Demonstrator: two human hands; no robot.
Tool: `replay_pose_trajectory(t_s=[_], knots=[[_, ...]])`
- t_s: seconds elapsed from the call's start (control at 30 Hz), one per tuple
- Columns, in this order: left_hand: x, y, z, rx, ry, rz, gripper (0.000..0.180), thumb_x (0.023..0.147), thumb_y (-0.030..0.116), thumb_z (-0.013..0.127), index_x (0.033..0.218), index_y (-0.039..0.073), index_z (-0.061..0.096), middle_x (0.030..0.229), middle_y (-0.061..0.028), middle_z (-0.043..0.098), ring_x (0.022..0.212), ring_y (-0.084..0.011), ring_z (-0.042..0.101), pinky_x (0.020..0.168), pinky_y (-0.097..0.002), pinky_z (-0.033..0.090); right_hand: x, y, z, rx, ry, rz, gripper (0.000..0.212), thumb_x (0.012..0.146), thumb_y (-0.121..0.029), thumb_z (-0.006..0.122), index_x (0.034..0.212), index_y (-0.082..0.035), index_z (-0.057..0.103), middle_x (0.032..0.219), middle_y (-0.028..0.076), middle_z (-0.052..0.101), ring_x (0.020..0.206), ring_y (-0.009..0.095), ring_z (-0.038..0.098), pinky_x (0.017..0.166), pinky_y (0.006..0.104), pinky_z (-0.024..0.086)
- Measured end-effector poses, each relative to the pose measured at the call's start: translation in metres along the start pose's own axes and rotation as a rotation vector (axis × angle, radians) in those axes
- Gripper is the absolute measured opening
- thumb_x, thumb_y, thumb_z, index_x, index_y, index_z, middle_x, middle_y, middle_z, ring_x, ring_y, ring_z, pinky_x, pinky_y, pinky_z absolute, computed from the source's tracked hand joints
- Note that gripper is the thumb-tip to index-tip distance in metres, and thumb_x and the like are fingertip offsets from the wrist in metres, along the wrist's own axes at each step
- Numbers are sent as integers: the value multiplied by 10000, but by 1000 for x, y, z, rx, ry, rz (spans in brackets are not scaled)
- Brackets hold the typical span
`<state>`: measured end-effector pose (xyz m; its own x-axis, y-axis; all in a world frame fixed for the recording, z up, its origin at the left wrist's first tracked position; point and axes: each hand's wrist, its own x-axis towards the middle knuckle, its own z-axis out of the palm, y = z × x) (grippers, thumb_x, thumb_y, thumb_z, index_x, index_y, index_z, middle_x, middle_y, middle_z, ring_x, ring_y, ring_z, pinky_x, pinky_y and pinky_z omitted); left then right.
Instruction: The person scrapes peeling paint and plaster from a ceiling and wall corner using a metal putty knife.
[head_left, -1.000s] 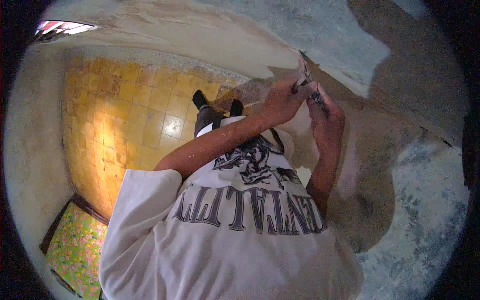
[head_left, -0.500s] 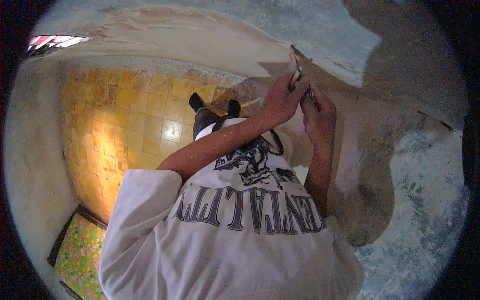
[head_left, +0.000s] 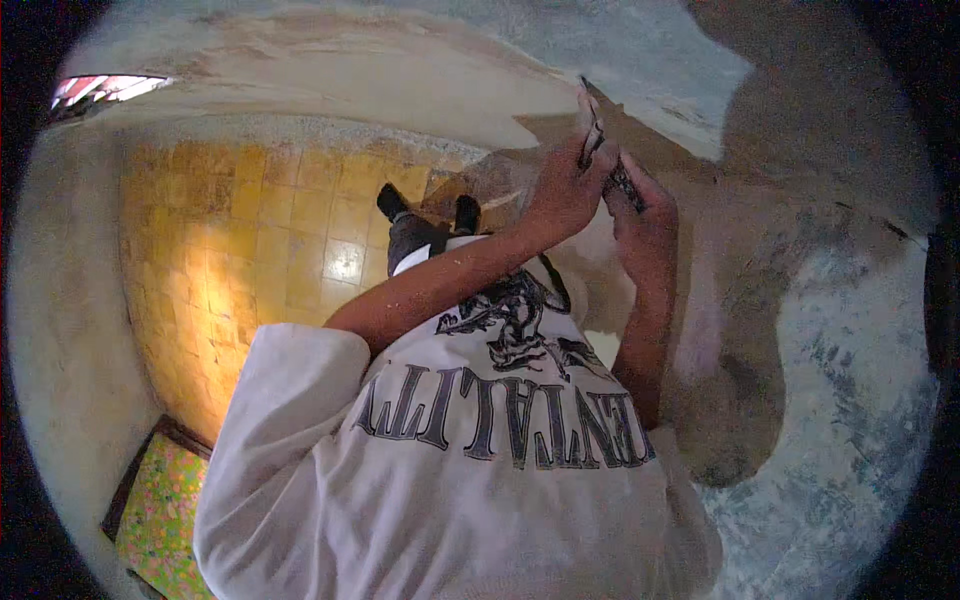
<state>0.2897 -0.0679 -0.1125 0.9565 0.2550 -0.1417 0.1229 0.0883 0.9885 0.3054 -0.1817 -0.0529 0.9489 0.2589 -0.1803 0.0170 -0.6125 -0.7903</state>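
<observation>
My left hand (head_left: 572,185) is up close to the pale, patchy wall (head_left: 440,85), its fingers closed round a slim, dark, metal-looking tool (head_left: 591,148). The tip of that tool points up and away from me. Just to the right and a little lower, my right hand (head_left: 648,215) is closed on a dark, patterned, narrow piece (head_left: 624,186). The two hands nearly touch. Whether both pieces belong to one tool cannot be made out, nor its exact kind. A dark angular shadow falls on the wall beside the fingers.
Worn blue-grey paint (head_left: 850,400) covers the surface at right, partly under a large shadow. Yellow tiles (head_left: 270,200) make up the floor below, where my dark-shod feet (head_left: 395,200) stand. Green flowered bedding (head_left: 160,510) lies at lower left; a bright opening (head_left: 110,90) shows upper left.
Both hands have shifted only slightly, with the tool's tip a little higher. My right hand has turned a bit, showing more of the dark patterned piece. Both grips stay closed.
</observation>
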Motion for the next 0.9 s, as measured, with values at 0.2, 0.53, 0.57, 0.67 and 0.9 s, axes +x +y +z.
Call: replay_pose_trajectory(t_s=[0.2, 0.53, 0.57, 0.67, 0.9], knots=[[-2, 4, 5, 7, 12, -11, 382, 965, 371, 508, 1007, -4, 567, 800, -147, 597, 747, -254, 580, 696, -383, 457, -1, -12, -7, 65, -44, 214, 405, 897, -191, 618, 1263, -22, 579, 898, 63, 575, 779, 122, 518, 687, 275, 418], [-3, 9, 9, 71, 115, 3, 396, 958, 372, 520, 1051, -10, 558, 819, -159, 605, 777, -273, 600, 722, -403, 463, 2, -6, -5, 7, -95, 183, 390, 894, -134, 609, 1261, -7, 572, 1124, 140, 657, 975, 185, 638, 843, 306, 493], [-2, 10, 8, 73, 106, 5, 396, 958, 372, 520, 1051, -10, 558, 819, -159, 605, 777, -273, 600, 722, -403, 463, 2, -6, -6, 11, -87, 187, 390, 894, -134, 609, 1261, -7, 572, 1124, 140, 657, 975, 185, 638, 843, 306, 493], [1, 13, 4, -87, 58, -22, 330, 950, 294, 517, 963, -36, 530, 779, -210, 581, 728, -319, 578, 687, -428, 447, 3, -6, -7, 89, -79, 65, 404, 890, -172, 629, 1255, -5, 575, 1064, 132, 674, 928, 184, 648, 807, 308, 502], [0, 9, 5, 58, 65, 62, 344, 951, 299, 520, 951, -45, 536, 794, -224, 587, 762, -358, 593, 685, -428, 447, 3, -7, -13, 61, -84, 184, 420, 897, -256, 637, 1259, -49, 590, 870, 50, 657, 736, 121, 574, 711, 271, 482]])
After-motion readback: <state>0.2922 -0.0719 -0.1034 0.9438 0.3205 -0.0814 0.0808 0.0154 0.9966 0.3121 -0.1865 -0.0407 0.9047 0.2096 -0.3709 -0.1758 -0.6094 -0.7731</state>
